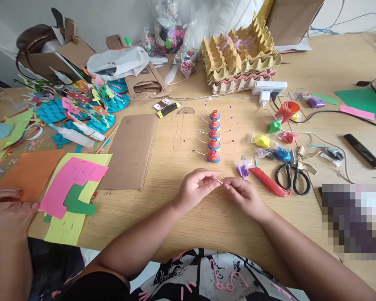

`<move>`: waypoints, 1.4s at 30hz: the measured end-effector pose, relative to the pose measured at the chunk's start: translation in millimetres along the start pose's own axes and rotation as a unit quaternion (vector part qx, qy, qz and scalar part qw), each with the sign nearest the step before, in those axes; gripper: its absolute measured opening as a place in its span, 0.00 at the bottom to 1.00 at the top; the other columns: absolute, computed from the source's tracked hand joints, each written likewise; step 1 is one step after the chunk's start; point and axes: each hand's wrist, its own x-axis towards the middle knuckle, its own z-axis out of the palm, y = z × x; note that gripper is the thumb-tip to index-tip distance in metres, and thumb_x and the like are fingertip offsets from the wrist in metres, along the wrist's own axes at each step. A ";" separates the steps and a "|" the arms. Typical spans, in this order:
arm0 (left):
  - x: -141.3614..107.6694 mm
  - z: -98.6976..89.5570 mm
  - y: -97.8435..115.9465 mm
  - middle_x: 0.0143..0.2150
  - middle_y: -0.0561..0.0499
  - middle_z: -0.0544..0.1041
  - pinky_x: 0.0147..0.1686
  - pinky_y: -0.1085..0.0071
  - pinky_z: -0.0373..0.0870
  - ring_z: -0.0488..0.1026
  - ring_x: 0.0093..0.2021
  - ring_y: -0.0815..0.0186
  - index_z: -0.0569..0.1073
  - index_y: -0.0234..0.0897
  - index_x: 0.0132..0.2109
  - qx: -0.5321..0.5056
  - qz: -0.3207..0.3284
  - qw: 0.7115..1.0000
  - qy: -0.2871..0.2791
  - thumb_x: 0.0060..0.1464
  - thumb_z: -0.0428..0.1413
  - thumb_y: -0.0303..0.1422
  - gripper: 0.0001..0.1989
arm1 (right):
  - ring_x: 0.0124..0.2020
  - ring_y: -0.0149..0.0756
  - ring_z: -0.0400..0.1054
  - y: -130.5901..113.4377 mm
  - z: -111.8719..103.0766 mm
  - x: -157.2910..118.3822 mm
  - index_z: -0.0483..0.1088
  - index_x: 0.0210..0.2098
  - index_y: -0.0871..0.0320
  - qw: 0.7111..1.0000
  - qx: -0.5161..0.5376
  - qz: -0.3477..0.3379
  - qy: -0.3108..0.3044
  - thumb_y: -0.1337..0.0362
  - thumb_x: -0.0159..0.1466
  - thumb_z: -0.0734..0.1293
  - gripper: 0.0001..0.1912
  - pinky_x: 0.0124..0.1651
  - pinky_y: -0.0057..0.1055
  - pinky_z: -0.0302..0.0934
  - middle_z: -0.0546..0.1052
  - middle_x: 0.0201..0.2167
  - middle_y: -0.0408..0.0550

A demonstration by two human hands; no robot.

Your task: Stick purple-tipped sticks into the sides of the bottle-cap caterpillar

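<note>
Over the near middle of the table, my left hand [198,185] and my right hand [242,193] meet, fingers pinched. Between their fingertips is a thin pale stick [219,181] with a small purple tip. Beyond them stands a row of several small red-and-blue clay figures [213,156] with drawn faces. Purple-tipped sticks [201,152] poke out from their sides. Just right of my right hand lie purple clay [243,171] in a clear wrapper and a red utility knife [271,182].
Black-handled scissors [292,177], wrapped yellow clay [262,141] and an orange cup [287,111] lie to the right. Egg trays [219,87] are stacked at the back. On the left are cardboard [130,150], coloured paper [67,228] and another person's hands [9,213].
</note>
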 end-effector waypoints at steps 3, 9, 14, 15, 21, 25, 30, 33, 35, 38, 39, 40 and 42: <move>1.0 -0.6 -1.2 0.39 0.46 0.83 0.41 0.70 0.75 0.79 0.39 0.65 0.82 0.36 0.42 0.022 0.016 1.000 0.005 0.61 0.63 0.37 0.09 | 0.33 0.35 0.72 -0.5 -0.6 0.3 0.77 0.42 0.58 1.000 -0.014 -0.011 -0.002 0.57 0.74 0.62 0.15 0.39 0.31 0.67 0.78 0.30 0.47; 2.2 -1.6 -2.1 0.36 0.48 0.83 0.36 0.73 0.74 0.77 0.35 0.68 0.81 0.36 0.39 0.049 0.075 0.996 0.010 0.62 0.62 0.33 0.05 | 0.34 0.35 0.73 1.0 -1.8 0.1 0.76 0.41 0.58 1.000 -0.024 -0.017 -0.006 0.59 0.73 0.62 0.13 0.39 0.30 0.67 0.80 0.34 0.49; 2.9 -1.1 -1.7 0.36 0.49 0.82 0.35 0.73 0.74 0.76 0.34 0.69 0.81 0.36 0.40 0.061 0.092 0.994 0.009 0.61 0.62 0.31 0.03 | 0.35 0.35 0.73 5.0 -1.9 0.3 0.75 0.40 0.58 1.000 -0.016 -0.013 -0.008 0.58 0.73 0.62 0.13 0.40 0.30 0.66 0.80 0.34 0.49; 3.0 -1.1 -1.4 0.35 0.49 0.82 0.35 0.73 0.73 0.76 0.33 0.69 0.80 0.36 0.38 0.069 0.097 0.993 0.010 0.61 0.62 0.31 0.03 | 0.34 0.35 0.72 5.5 -1.8 0.2 0.75 0.40 0.58 1.000 -0.016 -0.010 -0.010 0.58 0.73 0.62 0.13 0.39 0.30 0.65 0.80 0.33 0.48; 1.3 -2.1 -5.8 0.35 0.50 0.78 0.37 0.73 0.71 0.73 0.35 0.70 0.77 0.36 0.38 0.106 0.126 0.986 0.028 0.65 0.59 0.32 0.06 | 0.28 0.32 0.64 5.9 -2.2 -1.8 0.73 0.36 0.58 1.000 0.004 0.016 -0.008 0.55 0.73 0.62 0.15 0.32 0.29 0.58 0.73 0.27 0.45; 1.6 -1.9 -13.6 0.38 0.49 0.79 0.40 0.73 0.72 0.75 0.38 0.69 0.77 0.35 0.42 0.046 0.048 0.991 0.114 0.66 0.58 0.36 0.08 | 0.24 0.30 0.57 6.9 -2.0 -1.4 0.70 0.35 0.57 0.996 0.073 0.059 0.013 0.53 0.73 0.63 0.16 0.28 0.29 0.52 0.67 0.23 0.40; 1.6 0.3 -10.9 0.38 0.49 0.81 0.39 0.73 0.73 0.77 0.38 0.69 0.81 0.36 0.41 0.022 0.060 0.996 0.065 0.63 0.62 0.36 0.08 | 0.30 0.32 0.61 10.2 -0.1 4.1 0.69 0.41 0.55 0.975 0.207 0.056 0.057 0.54 0.72 0.65 0.11 0.36 0.30 0.56 0.71 0.28 0.42; -0.4 0.4 -5.6 0.37 0.49 0.81 0.37 0.74 0.73 0.76 0.37 0.69 0.82 0.37 0.42 0.056 0.128 0.989 0.050 0.62 0.62 0.33 0.05 | 0.30 0.31 0.58 9.6 0.6 4.2 0.68 0.40 0.54 0.949 0.301 0.065 0.071 0.53 0.69 0.68 0.11 0.36 0.30 0.55 0.66 0.28 0.40; -1.8 -0.3 -3.0 0.36 0.50 0.80 0.36 0.73 0.73 0.76 0.36 0.70 0.82 0.38 0.42 0.086 0.169 0.981 0.045 0.62 0.63 0.32 0.04 | 0.30 0.31 0.57 7.1 0.9 2.3 0.69 0.38 0.54 0.949 0.299 0.074 0.068 0.52 0.67 0.71 0.12 0.36 0.30 0.54 0.65 0.28 0.40; -3.3 -1.9 -1.0 0.35 0.51 0.80 0.38 0.71 0.73 0.75 0.36 0.68 0.81 0.39 0.42 0.139 0.236 0.961 0.042 0.61 0.64 0.32 0.03 | 0.29 0.29 0.55 3.5 2.2 -0.9 0.72 0.37 0.55 0.965 0.247 0.089 0.030 0.50 0.65 0.72 0.15 0.34 0.29 0.52 0.66 0.28 0.40; -3.6 -2.4 -0.7 0.35 0.51 0.80 0.39 0.70 0.73 0.75 0.36 0.68 0.81 0.39 0.43 0.157 0.258 0.952 0.040 0.61 0.64 0.32 0.04 | 0.29 0.29 0.55 3.1 2.9 -1.5 0.73 0.37 0.56 0.967 0.238 0.095 0.012 0.49 0.65 0.72 0.16 0.34 0.29 0.51 0.67 0.27 0.40; -3.9 -2.9 -0.6 0.34 0.51 0.80 0.39 0.70 0.73 0.75 0.35 0.68 0.81 0.39 0.43 0.175 0.278 0.944 0.038 0.61 0.64 0.33 0.04 | 0.28 0.28 0.55 3.1 3.7 -1.7 0.74 0.36 0.57 0.966 0.236 0.101 -0.005 0.48 0.65 0.72 0.17 0.33 0.29 0.51 0.67 0.27 0.40; -4.3 -3.9 -0.6 0.34 0.52 0.80 0.39 0.69 0.72 0.74 0.34 0.68 0.80 0.39 0.44 0.207 0.306 0.929 0.033 0.61 0.63 0.34 0.05 | 0.27 0.28 0.55 4.4 4.9 -1.4 0.76 0.34 0.57 0.963 0.244 0.113 -0.030 0.46 0.64 0.72 0.20 0.33 0.29 0.52 0.67 0.25 0.40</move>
